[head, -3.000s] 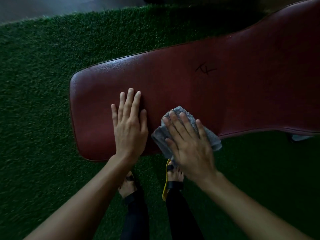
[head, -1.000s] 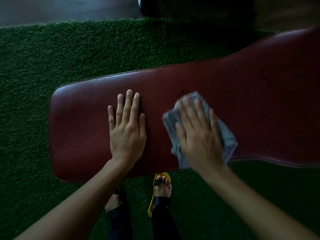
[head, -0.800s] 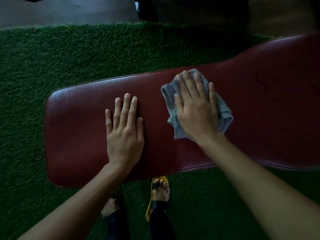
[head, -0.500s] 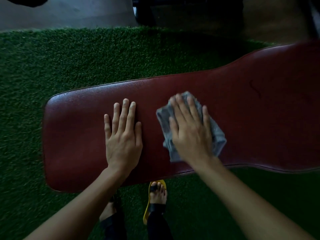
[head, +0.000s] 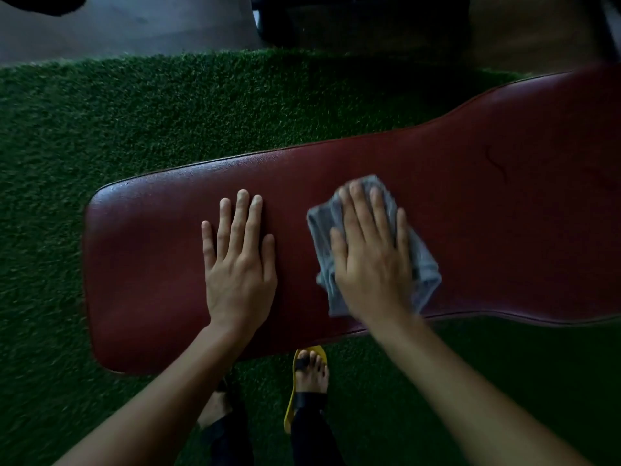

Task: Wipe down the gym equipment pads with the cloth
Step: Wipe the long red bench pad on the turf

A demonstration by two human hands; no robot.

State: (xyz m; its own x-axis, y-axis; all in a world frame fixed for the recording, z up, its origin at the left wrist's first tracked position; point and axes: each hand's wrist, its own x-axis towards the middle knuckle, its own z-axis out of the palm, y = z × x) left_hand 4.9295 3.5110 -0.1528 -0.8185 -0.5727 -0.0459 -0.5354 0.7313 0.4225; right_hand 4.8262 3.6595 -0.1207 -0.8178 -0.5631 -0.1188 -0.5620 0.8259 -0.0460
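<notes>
From the camera on my head, I look down at a long red pad (head: 336,183). It lies across green fake grass (head: 134,122).

My left hand (head: 240,264) lies flat on the pad, palm down. Its fingers (head: 241,216) are straight and close together, and the thumb sticks out a little toward my other hand. This hand holds nothing.

My right hand (head: 369,260) lies flat on top of a gray cloth (head: 425,267). It presses the cloth down on the pad. These fingers (head: 358,210) are a bit spread, and they do not pinch the cloth. The cloth is crumpled and sticks out past my fingertips, past my thumb and past my little finger. It sits near the edge of the pad that is close to me. This hand looks a little blurry.

Bare red pad shows between my two hands. Past my right little finger the pad gets wider, and there is a thin dark mark (head: 497,163) on it.

Below my wrists I see my foot in a yellow sandal (head: 295,391) on the grass. My other foot (head: 215,408) is beside it, partly hidden by my left arm.
</notes>
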